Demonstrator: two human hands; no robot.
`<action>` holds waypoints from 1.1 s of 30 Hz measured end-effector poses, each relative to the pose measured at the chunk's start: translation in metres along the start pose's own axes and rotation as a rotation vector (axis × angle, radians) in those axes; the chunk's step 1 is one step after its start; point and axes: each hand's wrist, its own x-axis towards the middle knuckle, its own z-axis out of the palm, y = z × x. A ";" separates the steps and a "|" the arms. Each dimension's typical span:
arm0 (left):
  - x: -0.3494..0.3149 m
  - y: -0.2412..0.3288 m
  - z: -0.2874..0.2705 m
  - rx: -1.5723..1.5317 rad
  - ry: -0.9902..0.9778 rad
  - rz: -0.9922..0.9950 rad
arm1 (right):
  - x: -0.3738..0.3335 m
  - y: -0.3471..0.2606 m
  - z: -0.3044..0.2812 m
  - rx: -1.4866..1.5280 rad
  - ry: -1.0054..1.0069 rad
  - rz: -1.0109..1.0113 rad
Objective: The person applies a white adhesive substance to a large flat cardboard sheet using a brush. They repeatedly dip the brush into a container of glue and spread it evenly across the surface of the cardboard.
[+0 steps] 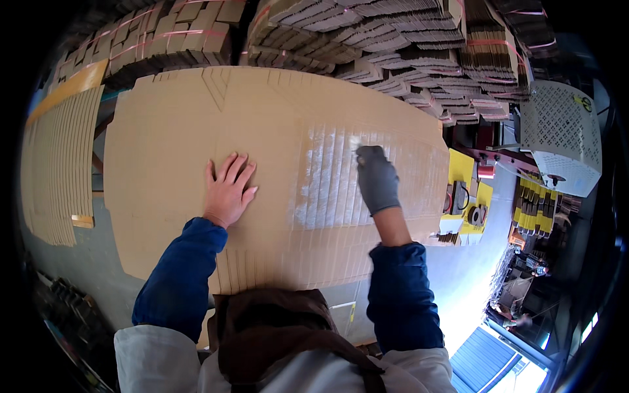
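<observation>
My bare left hand [228, 193] pressed flat, fingers spread, on a broad piece of brown cardboard [164, 144] laid out before me in a workshop crowded with carton stock. My right hand [378, 178], in a dark grey glove, was closed around a small pale-tipped object [356, 142], too blurred to identify, over the cardboard's right half. Around and below that glove, white smears [324, 187] covered a ridged, striped patch of the board. My blue sleeves [180, 275] reached in from the lower edge, on either side of a brown apron [282, 314].

Just beyond the cardboard's right edge sat yellow packaging [462, 167] with a dark roll [477, 215] and a dark block-like item [457, 196]; whether they lay in it or on it, I could not tell. Farther right, a white perforated metal housing [560, 134] hid its contents. To my left stood a fanned row of cardboard sheets [56, 170]. Across the far side, folded cardboard was piled in bundles [406, 59], some bound with pink bands, and a yellow-and-dark stack [534, 206] rested below the housing.
</observation>
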 end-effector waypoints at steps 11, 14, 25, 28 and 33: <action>0.001 0.001 -0.001 0.000 -0.018 -0.012 | 0.027 0.088 -0.035 0.354 0.029 -0.022; 0.003 0.002 0.003 0.009 -0.027 -0.005 | 0.024 0.092 -0.038 0.710 0.005 0.043; 0.003 -0.002 0.002 0.022 -0.022 0.009 | 0.052 0.068 -0.032 0.481 0.092 -0.055; 0.001 -0.001 0.002 0.024 -0.018 0.015 | 0.053 0.032 -0.039 0.566 0.040 -0.150; 0.005 -0.002 0.005 0.015 -0.008 0.028 | 0.052 0.107 -0.034 0.303 0.124 0.000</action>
